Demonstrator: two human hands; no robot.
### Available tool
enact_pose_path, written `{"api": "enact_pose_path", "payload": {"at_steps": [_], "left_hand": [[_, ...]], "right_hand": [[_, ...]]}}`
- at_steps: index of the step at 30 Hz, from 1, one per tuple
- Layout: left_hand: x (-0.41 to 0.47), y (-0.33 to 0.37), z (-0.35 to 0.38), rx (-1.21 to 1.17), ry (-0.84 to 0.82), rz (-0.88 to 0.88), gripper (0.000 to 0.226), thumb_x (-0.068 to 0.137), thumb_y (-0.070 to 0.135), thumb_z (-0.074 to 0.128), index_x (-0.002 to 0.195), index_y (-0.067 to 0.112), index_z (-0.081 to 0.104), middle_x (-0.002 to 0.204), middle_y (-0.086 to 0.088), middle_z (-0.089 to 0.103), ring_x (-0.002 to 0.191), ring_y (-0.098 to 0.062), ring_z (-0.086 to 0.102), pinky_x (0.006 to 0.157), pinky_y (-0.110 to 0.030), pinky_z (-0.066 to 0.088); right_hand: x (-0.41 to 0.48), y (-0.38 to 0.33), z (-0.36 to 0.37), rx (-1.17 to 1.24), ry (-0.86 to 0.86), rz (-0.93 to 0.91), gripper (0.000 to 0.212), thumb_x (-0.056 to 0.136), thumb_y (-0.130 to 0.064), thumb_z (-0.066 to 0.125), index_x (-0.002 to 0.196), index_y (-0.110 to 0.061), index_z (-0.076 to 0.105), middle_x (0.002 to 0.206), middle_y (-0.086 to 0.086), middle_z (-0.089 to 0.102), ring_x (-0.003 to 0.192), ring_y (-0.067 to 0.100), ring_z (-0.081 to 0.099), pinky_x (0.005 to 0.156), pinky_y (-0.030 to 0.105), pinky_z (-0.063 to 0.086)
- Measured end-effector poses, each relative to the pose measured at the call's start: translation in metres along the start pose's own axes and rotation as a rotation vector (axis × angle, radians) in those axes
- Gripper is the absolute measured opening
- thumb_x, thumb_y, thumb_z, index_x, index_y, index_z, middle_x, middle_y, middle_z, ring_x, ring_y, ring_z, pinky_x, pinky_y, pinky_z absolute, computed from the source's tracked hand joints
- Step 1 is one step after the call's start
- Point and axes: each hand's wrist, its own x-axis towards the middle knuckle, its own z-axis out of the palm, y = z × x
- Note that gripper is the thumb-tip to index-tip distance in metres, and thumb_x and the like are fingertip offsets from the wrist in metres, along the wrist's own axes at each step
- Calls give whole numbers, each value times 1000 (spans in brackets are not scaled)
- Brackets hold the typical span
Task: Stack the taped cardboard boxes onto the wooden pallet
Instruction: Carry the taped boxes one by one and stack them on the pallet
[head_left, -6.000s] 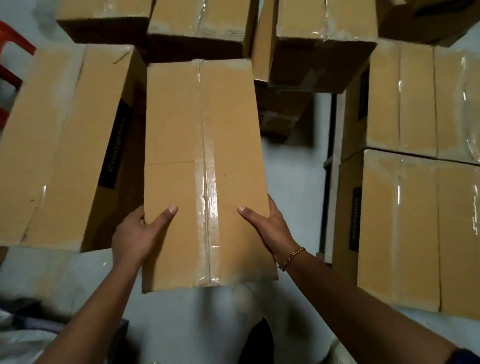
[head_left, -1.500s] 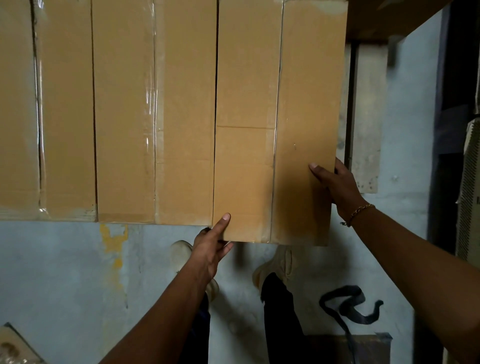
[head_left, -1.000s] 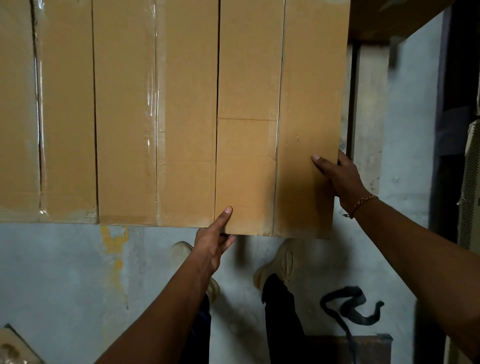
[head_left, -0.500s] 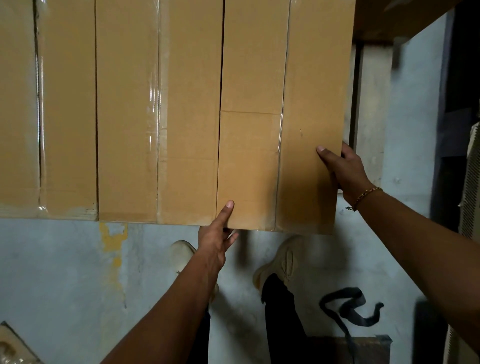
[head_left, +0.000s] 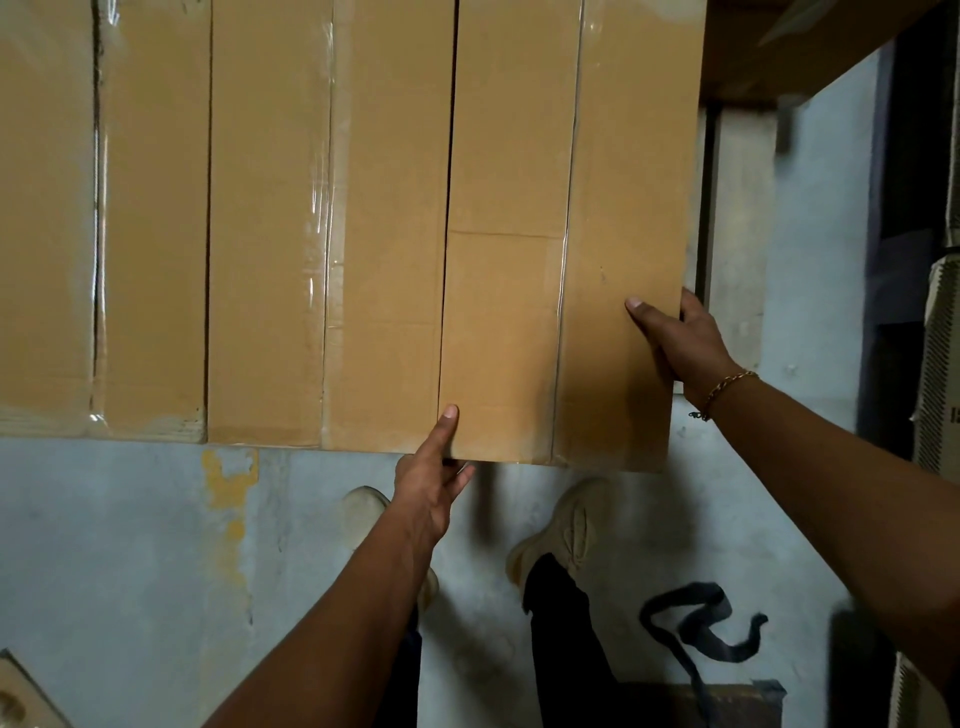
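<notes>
Beside the row (head_left: 260, 208), box (head_left: 623, 156) slid nearly flush

No text, label or number can be read on the row of boxes (head_left: 270, 208), nor on the end box (head_left: 618, 208) at its right. At the right edge of your view, a pale carton (head_left: 937, 364) carries a few dark printed characters (head_left: 955, 414). They are cut off by the frame and too small for you to read.
</notes>
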Motion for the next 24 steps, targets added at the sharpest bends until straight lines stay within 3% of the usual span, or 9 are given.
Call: {"api": "enact_pose_path", "payload": {"at_steps": [4, 7, 11, 13, 15, 17, 19, 21, 24], "left_hand": [[1, -2, 0, 5, 8, 10, 67, 69, 48, 91, 118, 8, 69, 118, -8, 72, 105, -25, 72, 81, -33, 63], [1, -3, 0, 10, 10, 16, 66, 69, 49, 91, 117, 8, 69, 116, -7, 73, 105, -24, 72, 83, -34, 63], [1, -3, 0, 21, 9, 23, 63, 72, 48, 90, 118, 10, 69, 114, -6, 74, 104, -24, 72, 87, -37, 62], [0, -3, -1, 20, 0, 21, 62, 72, 47, 90, 118, 11, 69, 115, -6, 74, 105, -24, 72, 89, -39, 62], [-3, -2, -3, 26, -44, 12, 56, 75, 45, 88, 118, 15, 70, 118, -6, 73, 110, -25, 70, 92, -41, 61], [-10, 1, -6, 31, -96, -11, 49, 79, 45, 85, 118, 20, 71, 124, -6, 70, 114, -24, 68, 97, -45, 58], [-20, 5, -13, 31, -107, -28, 42, 84, 46, 80, 119, 25, 70, 130, -6, 65, 116, -23, 65, 101, -46, 55], [-29, 11, -21, 29, -50, -12, 54, 85, 49, 77, 131, 24, 64, 138, -6, 57, 120, -24, 61, 97, -45, 54], [-37, 24, -39, 38, 118, 32, 99, 82, 53, 79, 159, 17, 29, 153, -10, 41, 137, -31, 47, 106, -49, 47]], "right_hand": [[1, 0, -1, -8, -7, -6, 49, 93, -39, 74, 138, -26, 56, 116, -11, 67, 104, 7, 65, 89, 33, 55], [1, -1, 0, -18, 1, -12, 49, 94, -37, 72, 138, -24, 55, 108, -16, 64, 96, 2, 62, 77, 24, 52], [2, -1, -1, -47, -12, -4, 53, 94, -38, 73, 141, -23, 54, 112, -15, 65, 105, 6, 63, 76, 25, 52], [5, -1, -4, -58, -25, 7, 58, 93, -42, 73, 144, -25, 52, 117, -11, 65, 111, 13, 63, 82, 30, 54], [3, -8, -6, -72, -47, 15, 74, 83, -56, 76, 147, -30, 47, 131, -5, 62, 120, 21, 61, 98, 43, 54], [-1, -16, -6, -121, -49, 11, 102, 66, -72, 76, 153, -32, 38, 145, -2, 54, 131, 25, 53, 110, 53, 46], [-7, -27, -2, -222, -5, -17, 114, 67, -78, 74, 160, -31, 25, 161, 3, 39, 145, 31, 40, 117, 57, 37], [-16, -43, 4, -349, 80, -96, 105, 83, -66, 70, 164, -25, 17, 169, 4, 22, 153, 32, 26, 122, 56, 30], [-33, -67, 19, -477, 83, -192, 96, 92, -58, 66, 164, -22, 14, 171, 4, 14, 155, 28, 21, 123, 53, 26]]}}
